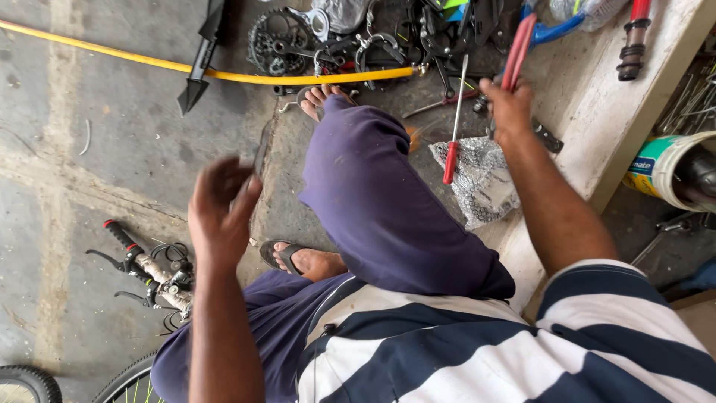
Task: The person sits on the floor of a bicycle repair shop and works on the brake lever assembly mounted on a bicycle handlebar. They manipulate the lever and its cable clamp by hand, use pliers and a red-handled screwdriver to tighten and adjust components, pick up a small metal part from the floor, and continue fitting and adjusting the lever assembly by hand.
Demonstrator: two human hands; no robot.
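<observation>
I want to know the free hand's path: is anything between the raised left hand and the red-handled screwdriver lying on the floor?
Yes. The person's own bent leg in purple trousers lies between the left hand and the red-handled screwdriver. The right hand, holding red-handled pliers, is much nearer to it, with nothing visible between them.

Red-handled pliers (pixel 517 52) and screwdriver (pixel 452 149). Yellow hose (pixel 224 75), purple trousers (pixel 380 201). Navy-and-white striped shirt (pixel 477 351), black grip (pixel 118 233).

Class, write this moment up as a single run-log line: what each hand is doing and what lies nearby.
left hand: raised, empty | right hand: gripping red-handled pliers | near: red-handled screwdriver, yellow hose, bicycle handlebar
</observation>
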